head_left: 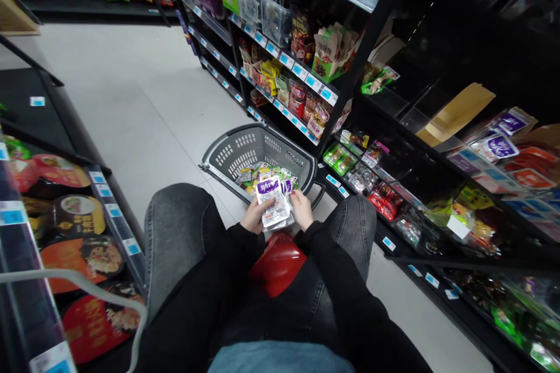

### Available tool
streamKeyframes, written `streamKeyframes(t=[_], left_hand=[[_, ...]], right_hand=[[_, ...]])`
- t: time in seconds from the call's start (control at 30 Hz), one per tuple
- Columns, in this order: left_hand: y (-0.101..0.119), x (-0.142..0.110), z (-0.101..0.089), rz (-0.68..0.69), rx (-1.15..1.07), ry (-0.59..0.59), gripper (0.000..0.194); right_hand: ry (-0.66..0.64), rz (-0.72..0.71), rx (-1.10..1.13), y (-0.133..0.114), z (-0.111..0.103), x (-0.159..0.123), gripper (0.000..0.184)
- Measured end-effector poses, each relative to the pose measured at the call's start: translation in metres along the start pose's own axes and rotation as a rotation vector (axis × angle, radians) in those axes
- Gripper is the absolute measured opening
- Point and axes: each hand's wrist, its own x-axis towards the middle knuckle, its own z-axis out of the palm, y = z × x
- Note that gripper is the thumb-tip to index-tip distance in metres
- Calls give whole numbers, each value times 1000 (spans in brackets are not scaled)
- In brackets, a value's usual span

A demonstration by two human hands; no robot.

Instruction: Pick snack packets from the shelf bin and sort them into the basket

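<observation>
Between my knees, my left hand [257,214] grips a few silver-and-purple snack packets [275,214], its thumb pressed on the front one. My right hand [301,210] is closed at the right side of the same bunch, fingers at a packet edge. Just beyond the hands a grey shopping basket [214,173] stands on the floor with several colourful snack packets [261,173] heaped inside. The held packets overlap the near rim of the basket in view. Below my wrists lies a glossy red object [280,265], whose kind I cannot make out.
Black shelves [350,70] with bagged snacks and price tags rise ahead and to the right. Similar purple-and-white packets [496,145] sit on the right shelf. At left, a shelf holds instant-food bowls [76,215], with a pale cable [87,287] crossing in front. Grey tiled floor [131,87] runs ahead.
</observation>
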Motion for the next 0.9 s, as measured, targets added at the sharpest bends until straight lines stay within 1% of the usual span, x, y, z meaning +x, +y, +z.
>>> streamKeyframes(t=[0.07, 0.17, 0.23, 0.3, 0.37, 0.47, 0.53, 0.6, 0.67, 0.77, 0.83, 0.9], left_hand=[[0, -1, 1, -18, 5, -7, 45], [-1, 0, 1, -18, 23, -15, 46], [-4, 1, 0, -5, 43, -2, 49], [-7, 3, -1, 16, 66, 34, 53], [-9, 5, -3, 38, 86, 62, 55], [-11, 6, -3, 91, 117, 63, 57], [-10, 7, -2, 133, 146, 56, 58], [-9, 6, 0, 181, 183, 60, 56], [-8, 6, -1, 225, 235, 70, 51], [-9, 8, -5, 251, 361, 96, 47], [-10, 11, -10, 280, 448, 113, 46], [-10, 13, -13, 330, 501, 132, 44]], right_hand=[[-21, -8, 14, 2, -1, -1, 28], [-101, -14, -6, 2, -3, -2, 40], [-138, -23, -67, 2, -2, -3, 37], [-132, -8, -109, 3, -1, -2, 37], [-121, -3, -79, 6, 0, -1, 46], [-121, -59, -14, 8, 2, 1, 54], [-108, -114, -10, 8, 3, 2, 50], [-77, -142, -6, 7, 5, 2, 41], [-28, -118, 5, 5, 5, 3, 31], [82, -28, 2, 0, 1, 2, 21], [140, 9, 25, -5, -4, 0, 19], [186, 9, 1, -12, -9, -4, 20]])
